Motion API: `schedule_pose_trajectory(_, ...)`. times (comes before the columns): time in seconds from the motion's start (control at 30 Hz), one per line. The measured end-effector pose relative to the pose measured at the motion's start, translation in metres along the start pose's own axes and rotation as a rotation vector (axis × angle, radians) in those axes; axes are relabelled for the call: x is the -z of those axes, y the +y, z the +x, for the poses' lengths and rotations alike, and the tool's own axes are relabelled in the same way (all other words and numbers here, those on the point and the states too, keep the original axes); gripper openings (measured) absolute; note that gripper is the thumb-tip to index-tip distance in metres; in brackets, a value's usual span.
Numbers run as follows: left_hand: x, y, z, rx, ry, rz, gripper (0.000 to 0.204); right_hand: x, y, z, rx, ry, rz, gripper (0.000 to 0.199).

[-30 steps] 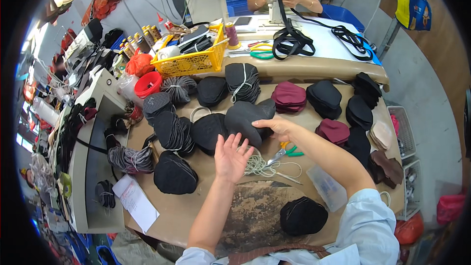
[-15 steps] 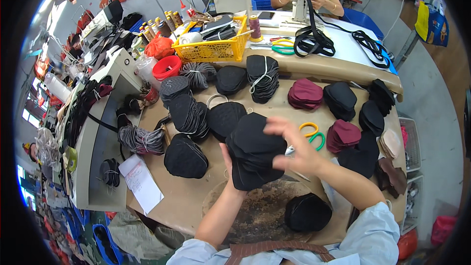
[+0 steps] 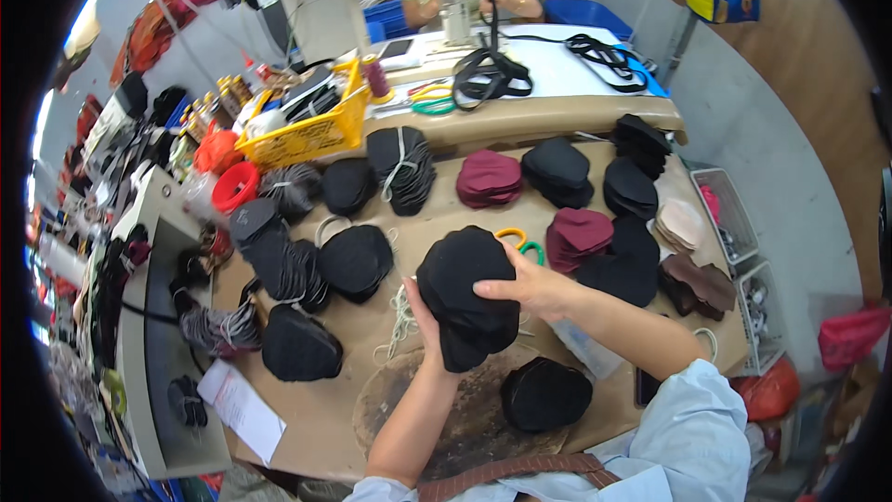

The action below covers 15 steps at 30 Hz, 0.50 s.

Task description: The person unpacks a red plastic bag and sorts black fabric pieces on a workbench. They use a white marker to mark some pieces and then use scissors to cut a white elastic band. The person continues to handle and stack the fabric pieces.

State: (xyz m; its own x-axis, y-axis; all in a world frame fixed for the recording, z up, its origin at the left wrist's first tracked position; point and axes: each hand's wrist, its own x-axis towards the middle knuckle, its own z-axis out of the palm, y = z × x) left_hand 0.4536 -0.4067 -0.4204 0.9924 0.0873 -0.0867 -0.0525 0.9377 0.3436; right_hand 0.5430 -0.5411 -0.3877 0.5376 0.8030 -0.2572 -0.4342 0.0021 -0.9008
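Black fabric stack [image 3: 465, 316] is held up at the centre of the clock, over the brown tabletop [image 3: 437, 220]; its layers look slightly out of line at the lower edge. The left hand [image 3: 429, 327], at 8 o'clock, lies against its side; most of those fingers are hidden, so I cannot tell how far they curl. The right hand [image 3: 544, 290], at 3 o'clock, pinches the stack's edge, thumb laid on the upper face, the other fingers out of sight.

My judgement is that the step in hand is gathering and squaring these layers; the next move seems to call for 2-handed, even pressure, so that the pile does not fan or slip.

Pale cord [image 3: 401, 316] lies loose at 9 o'clock; scissors [image 3: 530, 244] with yellow and green handles show at 1 o'clock, partly covered; 1 more black pile [image 3: 546, 395] sits at 5 o'clock; a maroon pile [image 3: 578, 239] is at 2 o'clock; a corded black bundle [image 3: 401, 172] stands at 11 o'clock.
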Motion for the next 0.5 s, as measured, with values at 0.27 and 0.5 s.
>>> schedule_pose_trajectory(0.27, -0.033, -0.053, 0.036, 0.118, 0.05, 0.388, 0.075, 0.063, 0.012, -0.059, 0.028, 0.038, 0.411, 0.073)
schedule_pose_trajectory(0.5, -0.069, -0.093, 0.142, 0.112, -0.349, 0.717, 0.072, 0.134, -0.021, -0.106, 0.238, 0.242, 0.622, 0.064)
